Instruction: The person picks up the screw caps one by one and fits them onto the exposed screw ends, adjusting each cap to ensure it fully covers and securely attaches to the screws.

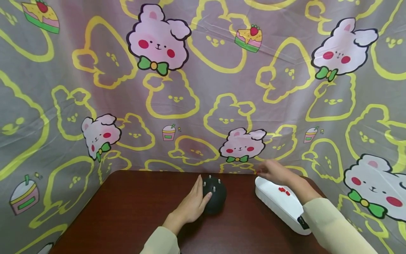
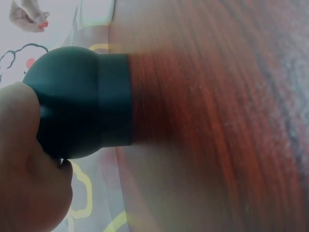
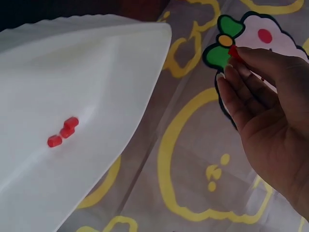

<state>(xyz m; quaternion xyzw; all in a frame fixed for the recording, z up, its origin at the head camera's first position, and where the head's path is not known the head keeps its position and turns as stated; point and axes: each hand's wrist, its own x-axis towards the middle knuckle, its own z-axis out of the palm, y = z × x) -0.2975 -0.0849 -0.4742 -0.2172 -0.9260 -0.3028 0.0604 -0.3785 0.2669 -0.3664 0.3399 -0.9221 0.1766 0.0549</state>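
Note:
A round black dome [image 1: 217, 204] on a short cylindrical base stands on the table, with several small pale pegs [image 1: 214, 189] sticking up from its top. My left hand [image 1: 190, 207] holds the dome's left side, fingers along it and thumb across the front. In the right wrist view, my right hand [image 3: 277, 108] pinches a small red piece [image 3: 234, 52] between thumb and fingertips. That hand is over the far end of a long white tray [image 1: 269, 198]. Inside the tray lie three small red tube-like pieces [image 3: 68, 126], close together.
The dark red-brown wooden table [image 1: 127, 208] extends to the left of the dome. Behind and around it hangs a patterned cloth [image 1: 190, 106] with cartoon rabbits. A black tag [image 1: 302, 222] sits at the tray's near end, beside my right sleeve [image 1: 333, 222].

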